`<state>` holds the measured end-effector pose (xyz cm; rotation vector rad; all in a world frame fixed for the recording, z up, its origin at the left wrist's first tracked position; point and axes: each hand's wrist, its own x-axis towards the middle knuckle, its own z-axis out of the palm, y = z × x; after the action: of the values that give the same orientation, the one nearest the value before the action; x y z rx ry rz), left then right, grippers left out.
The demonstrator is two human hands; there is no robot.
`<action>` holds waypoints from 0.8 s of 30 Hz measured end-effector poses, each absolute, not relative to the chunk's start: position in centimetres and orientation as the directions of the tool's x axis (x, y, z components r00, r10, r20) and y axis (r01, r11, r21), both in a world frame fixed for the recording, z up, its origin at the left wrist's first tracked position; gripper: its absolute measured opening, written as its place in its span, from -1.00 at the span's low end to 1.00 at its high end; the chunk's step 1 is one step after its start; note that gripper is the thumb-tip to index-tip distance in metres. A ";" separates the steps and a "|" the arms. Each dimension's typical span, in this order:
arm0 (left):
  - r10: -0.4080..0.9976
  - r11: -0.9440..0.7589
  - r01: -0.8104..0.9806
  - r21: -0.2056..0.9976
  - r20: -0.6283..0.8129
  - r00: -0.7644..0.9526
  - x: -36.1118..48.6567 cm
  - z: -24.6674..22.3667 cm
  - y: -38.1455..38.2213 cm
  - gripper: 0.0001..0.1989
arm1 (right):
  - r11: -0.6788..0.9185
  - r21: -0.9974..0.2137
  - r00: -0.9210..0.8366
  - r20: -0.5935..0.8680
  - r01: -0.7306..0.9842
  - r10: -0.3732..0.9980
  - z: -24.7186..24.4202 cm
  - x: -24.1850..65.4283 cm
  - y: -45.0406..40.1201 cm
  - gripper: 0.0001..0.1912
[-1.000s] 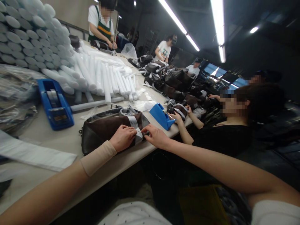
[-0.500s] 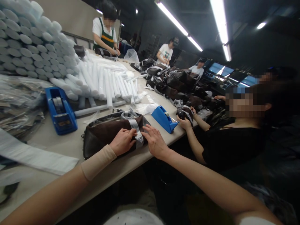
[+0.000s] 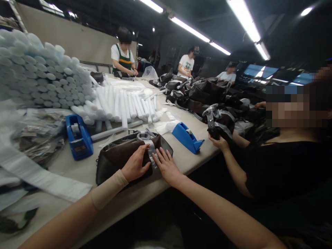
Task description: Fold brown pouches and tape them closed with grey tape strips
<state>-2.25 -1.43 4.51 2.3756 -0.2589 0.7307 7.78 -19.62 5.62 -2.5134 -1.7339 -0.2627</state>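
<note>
A: Where is the dark brown bag [image 3: 119, 154]?

B: Lying on the surface [image 3: 140, 191], near its front edge, directly before the person. A grey band [image 3: 152, 148] crosses its front; a coiled grey cord [image 3: 143, 135] lies at its top.

A: Condition of the left hand [image 3: 136, 162]?

B: Against the bag's front, left of the band. Thumb and fingers stand apart, the fingertips at the band; whether they press on it cannot be judged fairly from this angle.

A: And the right hand [image 3: 168, 168]?

B: Fingers extended and apart, laid over the band and the bag's right part.

A: Adjacent items?

B: One blue tape dispenser [image 3: 183, 135] beyond the bag's right end, a second blue dispenser [image 3: 81, 148] to its left, white rods [image 3: 124, 117] heaped behind. At right, a co-worker [image 3: 285, 166] holds another dark bag [image 3: 225, 121].
</note>
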 end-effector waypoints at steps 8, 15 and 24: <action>0.276 -0.546 -0.343 0.764 0.550 0.788 -2.3 7.0 -0.9 -0.49 | -0.263 -0.362 0.431 0.537 0.894 0.725 6.9 9.5 -19.6 -0.25; 0.418 -0.714 -0.184 0.676 0.622 0.662 -11.0 10.2 0.7 -0.81 | 0.059 -0.472 0.356 0.736 0.880 0.576 7.3 5.5 -19.8 -0.74; 0.826 -0.562 0.556 0.612 0.397 0.400 -22.8 1.3 7.0 -0.83 | 0.333 -0.704 0.317 0.622 0.627 0.716 4.8 -1.4 -16.5 -0.82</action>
<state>-22.77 6.97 1.29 2.2791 1.1906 0.9693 -1.39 -16.51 4.78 -1.3511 -1.3675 0.0916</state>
